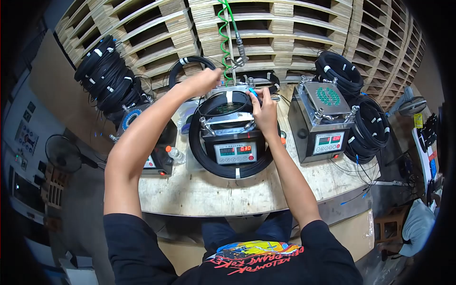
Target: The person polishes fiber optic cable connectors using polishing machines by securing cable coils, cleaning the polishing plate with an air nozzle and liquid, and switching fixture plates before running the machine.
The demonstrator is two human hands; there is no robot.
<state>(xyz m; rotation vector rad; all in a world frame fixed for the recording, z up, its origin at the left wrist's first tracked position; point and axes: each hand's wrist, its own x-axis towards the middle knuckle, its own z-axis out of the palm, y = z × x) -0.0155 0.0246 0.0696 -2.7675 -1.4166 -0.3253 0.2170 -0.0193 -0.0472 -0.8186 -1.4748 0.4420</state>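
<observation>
My left hand (205,81) is closed at the back left of the middle machine; what its fingers grip is too small to make out. At the machine's back right corner, my right hand (266,110) pinches a small blue connector (253,92). A large coil of black cable (195,151) with white ties hangs around the middle machine, whose front display (236,153) shows red digits reading 0.30. The metal bar (228,118) of the machine crosses in front of the upper part of the coil.
Similar machines stand at the left (164,164) and right (323,118). Stacked cable coils (107,78) rise at the left, with more coils (368,126) at the right. A small bottle (176,155) with an orange cap stands on the wooden table (204,194). A green air hose (222,33) hangs at the back.
</observation>
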